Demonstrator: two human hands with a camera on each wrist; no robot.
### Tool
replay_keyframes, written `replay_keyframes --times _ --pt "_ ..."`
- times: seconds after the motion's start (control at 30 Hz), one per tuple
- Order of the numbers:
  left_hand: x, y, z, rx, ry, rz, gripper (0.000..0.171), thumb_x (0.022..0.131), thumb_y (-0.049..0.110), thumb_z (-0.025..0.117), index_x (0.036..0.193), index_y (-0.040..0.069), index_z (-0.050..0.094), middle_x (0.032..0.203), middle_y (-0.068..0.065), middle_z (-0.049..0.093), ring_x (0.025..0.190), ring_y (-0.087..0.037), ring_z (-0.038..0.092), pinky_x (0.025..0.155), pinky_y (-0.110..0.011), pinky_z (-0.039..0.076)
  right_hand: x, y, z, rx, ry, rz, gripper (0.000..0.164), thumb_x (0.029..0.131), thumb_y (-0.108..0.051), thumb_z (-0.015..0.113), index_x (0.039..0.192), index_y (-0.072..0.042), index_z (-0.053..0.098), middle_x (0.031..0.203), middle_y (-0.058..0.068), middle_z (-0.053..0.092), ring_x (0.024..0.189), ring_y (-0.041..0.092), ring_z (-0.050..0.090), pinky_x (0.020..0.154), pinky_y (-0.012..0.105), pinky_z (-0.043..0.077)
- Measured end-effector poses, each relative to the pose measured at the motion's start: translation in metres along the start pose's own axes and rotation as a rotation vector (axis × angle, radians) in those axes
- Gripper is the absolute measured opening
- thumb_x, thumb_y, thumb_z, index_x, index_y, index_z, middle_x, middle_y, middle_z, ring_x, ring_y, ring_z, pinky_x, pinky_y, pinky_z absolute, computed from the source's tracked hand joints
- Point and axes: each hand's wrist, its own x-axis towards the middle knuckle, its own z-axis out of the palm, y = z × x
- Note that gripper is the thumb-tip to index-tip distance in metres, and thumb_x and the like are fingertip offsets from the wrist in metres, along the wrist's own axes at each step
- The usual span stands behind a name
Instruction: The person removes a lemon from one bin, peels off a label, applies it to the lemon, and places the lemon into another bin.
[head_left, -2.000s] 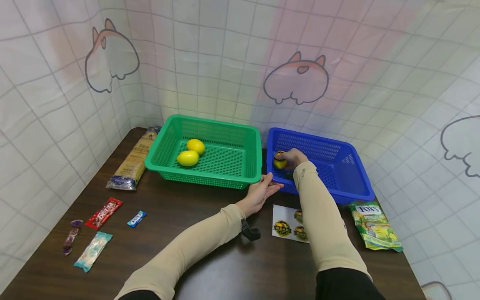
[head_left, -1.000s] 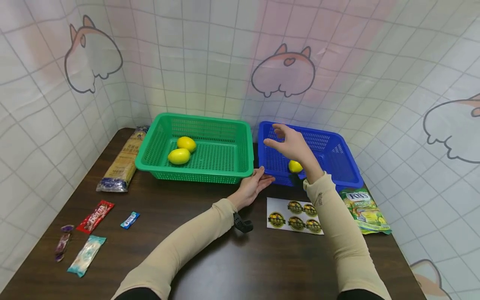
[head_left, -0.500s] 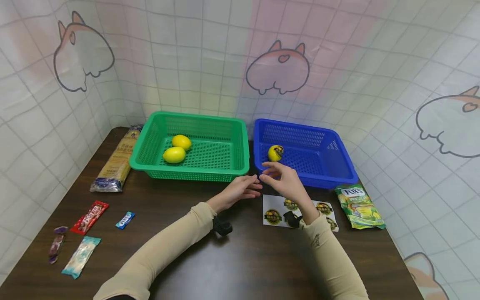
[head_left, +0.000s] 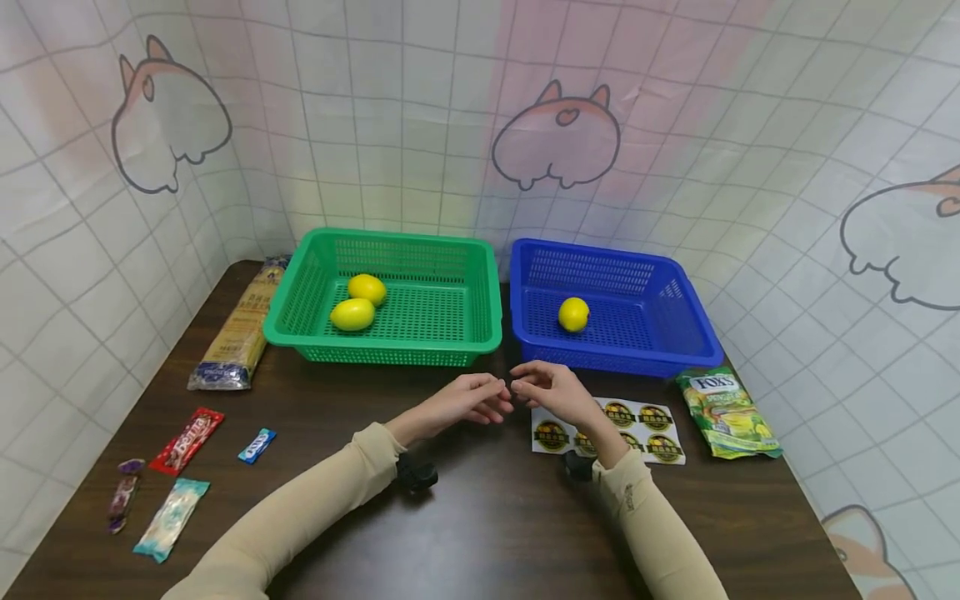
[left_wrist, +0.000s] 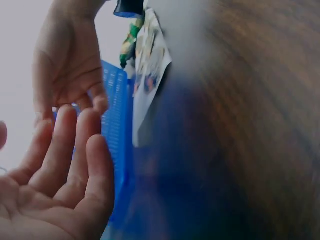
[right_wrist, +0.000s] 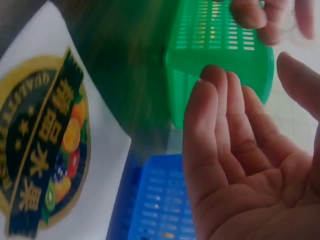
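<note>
My left hand hovers over the table in front of the baskets, fingers loosely bent and holding nothing. Facing it, my right hand hangs over the left part of a white sticker sheet, its fingers relaxed. In the left wrist view the fingertips come close together; whether they touch I cannot tell. One yellow lemon lies in the blue basket at the right. Two more lemons lie against each other in the green basket. Round fruit-print stickers fill the sheet.
A green Fox's candy bag lies at the right, before the blue basket. A long noodle-like packet flanks the green basket. Several wrapped snacks, among them a red bar, lie at the left. A patterned curtain stands behind.
My right hand has let go of the lemon and come out of the blue basket. The lemon has rolled, its sticker turning mostly out of sight. My left hand has drawn back from between the baskets.
</note>
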Motion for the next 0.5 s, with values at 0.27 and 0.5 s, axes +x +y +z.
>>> replay_keyframes --times 0.27,0.5 --pt "-0.016 0.028 -0.024 0.197 -0.182 0.072 0.041 0.108 0.033 0.039 0.126 0.0 0.056 0.125 -0.019 0.066 0.112 -0.041 0.067 0.101 -0.057 0.052 0.012 -0.013 0.008 0.09 0.038 0.032 0.054 0.1 -0.032 0.06 0.14 0.003 0.05 0.126 0.027 0.066 0.104 0.033 0.073 0.093 0.052 0.057" --pt "-0.028 0.066 -0.05 0.344 -0.22 0.079 0.037 0.108 0.036 0.04 0.125 0.01 0.06 0.128 -0.013 0.064 0.108 -0.025 0.07 0.101 -0.047 0.053 0.027 -0.035 0.019 0.054 0.161 0.028 0.06 0.099 -0.04 0.06 0.142 0.001 0.051 0.119 0.024 0.071 0.097 0.03 0.075 0.091 0.05 0.059"
